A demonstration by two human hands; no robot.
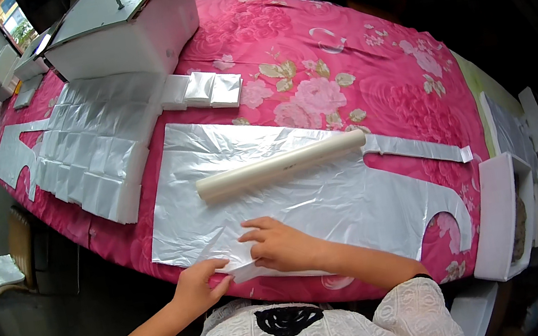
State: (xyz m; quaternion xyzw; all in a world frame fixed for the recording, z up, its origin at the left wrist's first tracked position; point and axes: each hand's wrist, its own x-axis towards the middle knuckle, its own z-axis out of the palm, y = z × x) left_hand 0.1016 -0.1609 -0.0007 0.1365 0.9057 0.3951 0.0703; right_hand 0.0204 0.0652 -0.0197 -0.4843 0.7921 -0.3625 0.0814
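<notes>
A large translucent white plastic sheet [331,207] lies across the pink cloth in front of me, with strap-like strips and curved cut-outs at its right end. Along its near left edge, my left hand [199,282] pinches the film between thumb and fingers, and the edge is slightly raised there. My right hand [285,244] rests just beside it, fingers apart and touching the sheet near the same edge. On top of the sheet, beyond my hands, a cream-coloured roll or tube [282,164] lies slantwise; neither hand touches it.
Left of the sheet are stacked folded plastic pieces [90,147], with small folded packets [226,90] beyond. A white foam box [123,47] with a flat lid stands at the far left. Another white box [495,220] sits by the right edge of the floral tablecloth [314,97].
</notes>
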